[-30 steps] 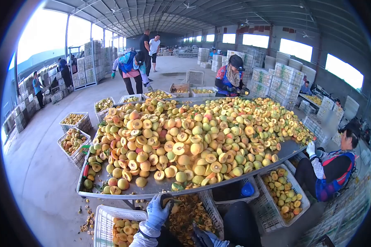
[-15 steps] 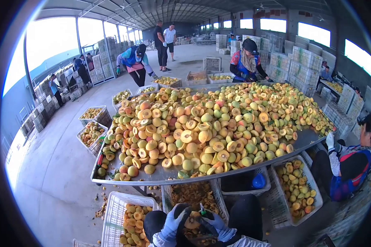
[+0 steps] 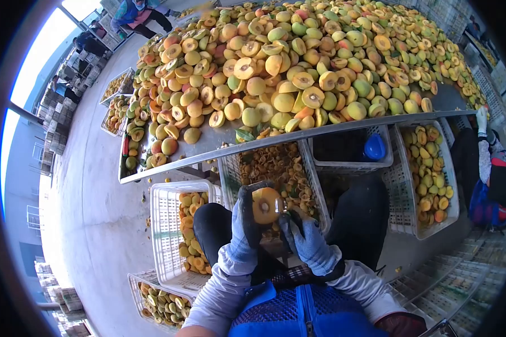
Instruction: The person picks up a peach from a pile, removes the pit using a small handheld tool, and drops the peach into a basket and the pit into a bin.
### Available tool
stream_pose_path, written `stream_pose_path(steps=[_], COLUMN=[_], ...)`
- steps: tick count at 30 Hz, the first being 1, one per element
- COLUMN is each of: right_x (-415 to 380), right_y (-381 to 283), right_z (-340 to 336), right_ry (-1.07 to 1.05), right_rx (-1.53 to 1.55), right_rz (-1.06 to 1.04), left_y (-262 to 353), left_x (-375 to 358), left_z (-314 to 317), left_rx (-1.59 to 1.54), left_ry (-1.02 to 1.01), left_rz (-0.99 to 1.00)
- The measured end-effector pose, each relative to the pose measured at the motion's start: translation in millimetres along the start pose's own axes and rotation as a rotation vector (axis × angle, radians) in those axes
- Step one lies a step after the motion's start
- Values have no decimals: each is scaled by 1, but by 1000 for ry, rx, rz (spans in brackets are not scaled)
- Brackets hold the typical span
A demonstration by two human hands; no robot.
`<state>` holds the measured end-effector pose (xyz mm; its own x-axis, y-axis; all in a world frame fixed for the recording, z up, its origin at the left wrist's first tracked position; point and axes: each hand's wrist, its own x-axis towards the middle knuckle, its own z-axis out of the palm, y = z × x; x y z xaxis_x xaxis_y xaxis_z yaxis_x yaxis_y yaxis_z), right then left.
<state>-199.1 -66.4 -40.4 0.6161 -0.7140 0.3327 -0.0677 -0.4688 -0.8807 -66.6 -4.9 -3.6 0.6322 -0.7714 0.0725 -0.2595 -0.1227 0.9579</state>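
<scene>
My left hand (image 3: 244, 230), in a grey-blue glove with dark palm and fingers, is wrapped round a halved peach (image 3: 270, 197). The cut face points toward me, with a brown pit or hollow at its centre. My right hand (image 3: 310, 242), gloved alike, is closed on a small tool with a shiny metal tip (image 3: 281, 205); its handle is mostly hidden by the fingers. The tip is at the right edge of the peach half. Below and beyond my hands stands a crate (image 3: 308, 178) of brown-orange scraps and pits.
A metal table (image 3: 208, 150) heaped with halved peaches spans the front. Crates of halves stand at left (image 3: 166, 236) and right (image 3: 407, 202). A blue object (image 3: 375, 147) lies in a crate under the table. At far right a gloved co-worker (image 3: 489, 185) sits.
My view has tilted down, so the table sits higher in the picture and my torso shows. Both hands appear higher, and the peach's cut face is now plainly visible.
</scene>
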Motion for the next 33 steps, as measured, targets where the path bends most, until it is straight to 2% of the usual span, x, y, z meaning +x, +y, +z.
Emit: stream_pose_path(steps=[1, 3, 7, 9, 16, 18, 19, 21, 22, 23, 25, 28, 29, 30, 31, 33], right_x=[6, 14, 17, 9, 2, 6, 9, 11, 10, 8, 6, -6, -22, -27, -29, -30], right_y=[-7, -13, -11, -5, 0, 6, 7, 5, 6, 7, 5, 2, 14, 15, 18, 10], right_z=[-1, -3, 4, 8, 23, 22, 19, 14, 14, 16, 19, 26, 39, 44, 43, 36], right_ry=[42, 56, -54, -156, -36, -161, -160, -233, -236, -231, -221, -212, -211, -209, -210, -333], right_rx=[-106, -83, -11, -232, 82, 304, 297, 47, 47, 47, 49, 28, 217, 408, 405, 779], right_rz=[-98, -31, 23, 22, 25, 237, 234, 158, 155, 126, 91, 118, 249, 378, 373, 709], left_y=[-2, -6, -14, -17, -17, -11, -8, -2, 3, 0, -4, -12, -13, -13, -14, -20], left_x=[2, 3, 3, 1, -4, -1, 4, 18, 23, 26, 26, 17, 12, 5, 1, -9], left_z=[1, 3, 7, 11, 12, 11, 6, -16, -23, -26, -21, -15, -10, -5, -2, -1], left_rx=[3, 161, 235, -235, -204, -166, -172, -317, -394, -404, -297, -270, -274, -210, -147, -171], left_ry=[-10, 50, 70, 110, 150, 71, 70, -258, -330, -370, -330, -241, -245, -139, -28, 42], left_rz=[-10, 52, 120, -100, -24, -61, -58, -281, -439, -487, -315, -339, -338, -307, -272, -247])
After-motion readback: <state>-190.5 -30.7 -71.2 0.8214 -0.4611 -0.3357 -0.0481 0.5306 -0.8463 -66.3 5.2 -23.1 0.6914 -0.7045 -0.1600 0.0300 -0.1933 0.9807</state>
